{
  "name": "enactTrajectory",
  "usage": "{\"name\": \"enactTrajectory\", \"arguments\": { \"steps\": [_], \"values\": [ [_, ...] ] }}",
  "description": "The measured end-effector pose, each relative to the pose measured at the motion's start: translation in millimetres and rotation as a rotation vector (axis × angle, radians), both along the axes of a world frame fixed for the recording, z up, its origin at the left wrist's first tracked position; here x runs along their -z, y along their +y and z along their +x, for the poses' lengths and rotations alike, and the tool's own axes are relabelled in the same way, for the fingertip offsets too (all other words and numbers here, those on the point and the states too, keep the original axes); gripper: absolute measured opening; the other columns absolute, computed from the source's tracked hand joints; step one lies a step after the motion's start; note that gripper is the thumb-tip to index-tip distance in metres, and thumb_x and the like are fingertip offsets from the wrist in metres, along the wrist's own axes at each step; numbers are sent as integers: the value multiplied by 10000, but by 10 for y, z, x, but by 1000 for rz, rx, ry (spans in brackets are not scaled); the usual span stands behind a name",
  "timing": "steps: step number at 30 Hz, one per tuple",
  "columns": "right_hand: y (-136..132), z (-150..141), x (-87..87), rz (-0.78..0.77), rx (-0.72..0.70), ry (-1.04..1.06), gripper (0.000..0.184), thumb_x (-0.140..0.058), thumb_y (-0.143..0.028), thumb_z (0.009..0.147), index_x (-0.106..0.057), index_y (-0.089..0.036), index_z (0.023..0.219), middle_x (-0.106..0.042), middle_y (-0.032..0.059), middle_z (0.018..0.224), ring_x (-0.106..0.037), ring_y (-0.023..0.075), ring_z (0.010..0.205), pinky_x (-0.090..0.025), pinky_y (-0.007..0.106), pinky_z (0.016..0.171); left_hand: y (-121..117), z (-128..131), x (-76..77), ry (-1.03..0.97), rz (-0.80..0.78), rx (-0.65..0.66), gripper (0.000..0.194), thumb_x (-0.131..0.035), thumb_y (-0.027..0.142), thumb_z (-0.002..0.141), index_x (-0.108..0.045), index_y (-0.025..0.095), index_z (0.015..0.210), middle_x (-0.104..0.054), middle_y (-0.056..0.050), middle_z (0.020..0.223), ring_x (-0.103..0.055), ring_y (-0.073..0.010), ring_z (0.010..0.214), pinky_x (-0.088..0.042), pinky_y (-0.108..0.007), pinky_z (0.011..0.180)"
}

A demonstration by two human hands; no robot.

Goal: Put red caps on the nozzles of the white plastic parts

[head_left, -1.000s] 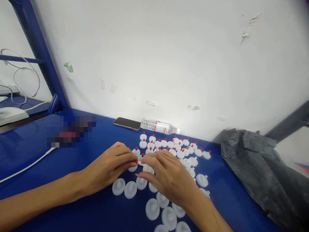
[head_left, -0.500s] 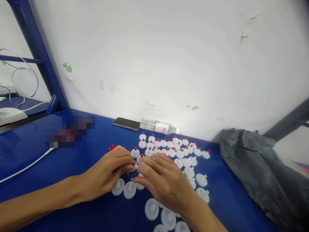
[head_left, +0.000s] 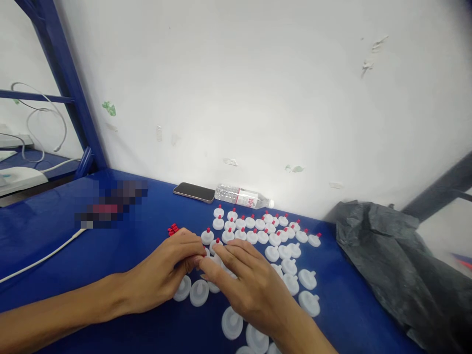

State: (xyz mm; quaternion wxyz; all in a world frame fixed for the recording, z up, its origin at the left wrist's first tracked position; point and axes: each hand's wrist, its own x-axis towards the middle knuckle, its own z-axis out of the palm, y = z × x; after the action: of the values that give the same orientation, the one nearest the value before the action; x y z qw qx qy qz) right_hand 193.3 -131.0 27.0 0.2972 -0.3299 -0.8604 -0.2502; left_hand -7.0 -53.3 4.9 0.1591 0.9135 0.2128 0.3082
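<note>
My left hand (head_left: 179, 268) is closed, thumb and fingertips pinched on a small red cap that is mostly hidden. My right hand (head_left: 245, 278) curls round a white plastic funnel-shaped lid, largely covered by its fingers, and its thumb meets my left fingertips. Behind both hands stand rows of white lids (head_left: 251, 237) with red caps on their spouts. Uncapped lids (head_left: 308, 279) lie to the right of my right hand, with more (head_left: 199, 293) in front of the hands. A small heap of loose red caps (head_left: 172, 229) sits just beyond my left hand.
A phone (head_left: 194, 191) and a clear plastic bottle (head_left: 243, 196) lie along the wall on the blue table (head_left: 147, 329). A dark plastic bag (head_left: 387, 265) covers the right side. A white cable (head_left: 44, 260) crosses the left, near a blurred-out object (head_left: 110, 206).
My hands have come closer together, and my right thumb and fingers now touch my left fingertips. The view has tilted slightly, so everything sits a little lower.
</note>
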Motion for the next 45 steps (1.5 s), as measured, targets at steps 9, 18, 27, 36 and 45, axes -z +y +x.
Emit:
{"name": "enactTrajectory", "arguments": {
  "steps": [9,18,27,36,45],
  "values": [
    [115,194,-97,-93,255,114,289,-537,-101,881,-621,-163,1151,-656,112,1181,-603,243,1067,-484,428,989,220,-91,-135,-46,225,-124,177,-458,284,918,-626,333,893,-681,80,727,-556,-154,697,-435,-327,724],
    [200,712,-183,-266,506,233,68,-590,-254,899,-619,-224,952,-659,46,1015,-584,229,983,-442,397,895,536,-141,105,259,328,-514,291,-597,550,730,-704,297,826,-701,-5,866,-554,-260,878,-451,-419,773],
    [194,876,-270,-549,531,58,208,-560,-382,910,-648,-227,803,-648,2,689,-580,198,775,-411,393,837,578,-170,207,278,175,-412,131,-606,422,761,-695,325,768,-678,32,869,-548,-210,823,-446,-361,742],
    [229,855,-175,-598,455,5,132,-630,-351,884,-710,-250,853,-693,10,709,-601,211,812,-424,408,817,596,-170,248,246,140,-349,90,-596,393,779,-661,331,774,-682,55,838,-560,-196,819,-448,-337,720],
    [161,960,-348,-657,524,72,310,-473,-355,953,-724,-235,817,-728,26,778,-644,199,779,-459,354,773,600,-155,243,250,144,-323,220,-581,386,794,-702,354,975,-707,29,918,-575,-215,870,-468,-371,776]
  ]
}}
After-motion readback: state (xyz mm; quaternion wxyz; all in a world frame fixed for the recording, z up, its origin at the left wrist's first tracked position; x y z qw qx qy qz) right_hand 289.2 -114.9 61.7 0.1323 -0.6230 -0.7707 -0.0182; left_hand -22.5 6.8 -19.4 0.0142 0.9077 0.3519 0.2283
